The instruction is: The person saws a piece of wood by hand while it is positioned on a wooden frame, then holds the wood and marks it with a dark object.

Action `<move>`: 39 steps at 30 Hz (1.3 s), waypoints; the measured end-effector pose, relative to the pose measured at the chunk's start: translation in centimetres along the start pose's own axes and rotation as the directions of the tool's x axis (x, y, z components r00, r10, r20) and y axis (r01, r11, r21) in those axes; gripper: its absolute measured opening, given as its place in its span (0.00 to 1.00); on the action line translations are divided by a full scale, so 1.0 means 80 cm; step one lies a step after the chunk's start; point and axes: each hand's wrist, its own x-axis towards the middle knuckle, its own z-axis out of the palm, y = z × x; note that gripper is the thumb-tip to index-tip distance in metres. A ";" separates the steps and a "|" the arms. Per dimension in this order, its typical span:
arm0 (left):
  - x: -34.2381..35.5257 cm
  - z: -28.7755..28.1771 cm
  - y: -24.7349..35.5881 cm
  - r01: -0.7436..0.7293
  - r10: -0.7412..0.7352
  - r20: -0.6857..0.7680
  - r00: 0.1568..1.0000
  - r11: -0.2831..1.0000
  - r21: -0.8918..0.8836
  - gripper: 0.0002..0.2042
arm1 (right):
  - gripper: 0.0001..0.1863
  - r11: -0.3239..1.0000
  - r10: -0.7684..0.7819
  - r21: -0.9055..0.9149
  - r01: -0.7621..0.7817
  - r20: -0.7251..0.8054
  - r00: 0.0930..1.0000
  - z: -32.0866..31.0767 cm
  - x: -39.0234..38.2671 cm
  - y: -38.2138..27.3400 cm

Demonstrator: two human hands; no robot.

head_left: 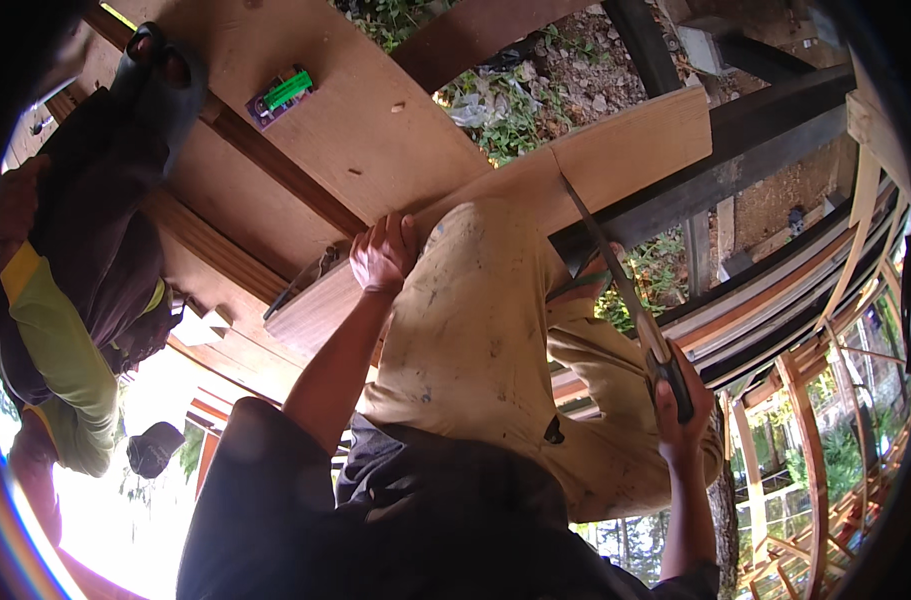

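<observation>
One right hand (pixel 689 430) closed round the saw (pixel 627 288) | left hand (pixel 383 255) on the board (pixel 630 148), grip unclear | board beneath the knee (pixel 480 250) | its right end, if unsupported, could sag, binding the saw

Left hand (pixel 383 255) resting palm-down; right hand (pixel 685 405) curled tight.

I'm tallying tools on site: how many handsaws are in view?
1: the handsaw in the person's right hand, its blade reaching the plank. Others could be hidden.
</observation>
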 end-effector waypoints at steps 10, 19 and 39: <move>0.011 0.026 0.007 -0.082 0.081 -0.126 0.989 0.997 0.001 0.15 | 0.30 0.995 0.095 -0.023 -0.096 -0.047 0.994 0.014 0.034 -0.008; 0.003 0.027 0.024 -0.060 0.056 -0.074 0.996 0.997 -0.047 0.15 | 0.27 0.987 -0.162 -0.011 0.161 -0.118 0.980 0.095 0.186 0.045; 0.000 0.018 -0.003 -0.054 0.051 -0.095 0.994 0.998 -0.032 0.15 | 0.31 0.998 0.066 0.002 -0.066 -0.007 0.998 0.044 0.091 0.000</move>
